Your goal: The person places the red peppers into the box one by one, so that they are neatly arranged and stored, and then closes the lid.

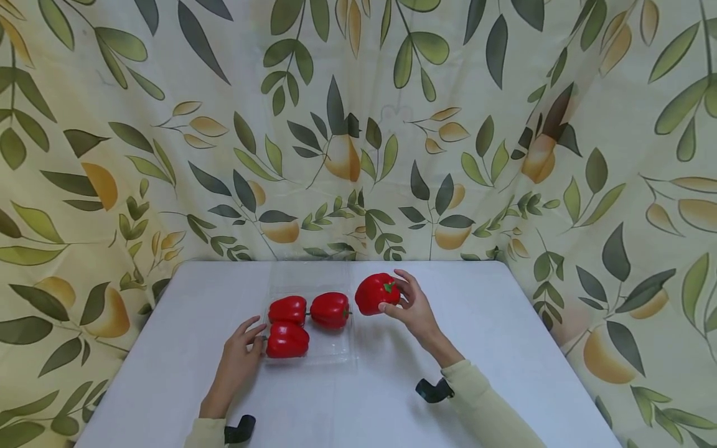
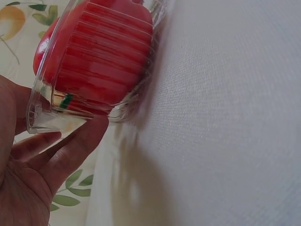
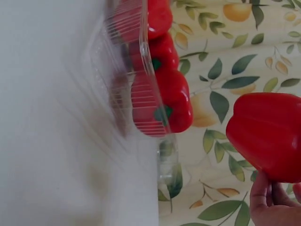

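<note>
Right hand (image 1: 417, 314) pinches a red pepper (image 1: 372, 295) with fingertips, risking a slip; left hand (image 1: 238, 358), fingers extended, touches the tray (image 1: 332, 343).

Backdrop (image 1: 358, 81): cream cloth with printed leaves and orange fruit, beyond the grip and on both sides.
Tabletop (image 1: 482, 311): plain white, beneath the grip.
Light: soft and dim, faint shadows falling below the grip.
</note>
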### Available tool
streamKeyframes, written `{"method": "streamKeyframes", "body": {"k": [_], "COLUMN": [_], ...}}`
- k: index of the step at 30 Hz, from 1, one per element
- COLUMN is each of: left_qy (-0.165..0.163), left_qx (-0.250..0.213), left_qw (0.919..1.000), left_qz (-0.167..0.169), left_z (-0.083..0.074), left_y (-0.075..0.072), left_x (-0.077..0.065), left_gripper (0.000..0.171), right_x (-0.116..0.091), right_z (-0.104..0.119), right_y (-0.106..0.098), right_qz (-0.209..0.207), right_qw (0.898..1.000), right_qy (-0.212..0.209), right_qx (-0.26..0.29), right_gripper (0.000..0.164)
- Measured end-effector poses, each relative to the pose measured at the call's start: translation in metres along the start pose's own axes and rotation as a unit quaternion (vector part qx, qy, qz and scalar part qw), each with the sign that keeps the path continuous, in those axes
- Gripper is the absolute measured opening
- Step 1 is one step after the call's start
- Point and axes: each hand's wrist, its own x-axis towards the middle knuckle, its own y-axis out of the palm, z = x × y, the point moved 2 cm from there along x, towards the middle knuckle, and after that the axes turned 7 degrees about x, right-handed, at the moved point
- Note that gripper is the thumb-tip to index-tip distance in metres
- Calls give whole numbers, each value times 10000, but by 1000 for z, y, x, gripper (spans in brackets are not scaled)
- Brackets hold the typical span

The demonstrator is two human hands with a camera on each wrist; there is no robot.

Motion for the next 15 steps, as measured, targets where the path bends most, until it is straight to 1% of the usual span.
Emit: {"method": "streamKeyframes", "body": {"k": [3, 9, 15], "left_qy": [-20, -15, 13], "left_qx": [10, 35, 45], "left_qw": [10000, 10000, 10000], "left_qz": [4, 23, -25], "left_z": [0, 0, -1], "left_y": [-1, -1, -1], "left_x": [-1, 0, 0], "left_gripper": [32, 33, 32], "right_x": [-3, -8, -10], "right_z": [2, 5, 8], "right_y": [0, 0, 2], "right_qz": [-32, -75, 81], "right_qw": [10000, 9999, 9994], "right_qy": [-5, -154, -86], "right_qx": [50, -2, 339], "right_gripper": [86, 80, 85]}}
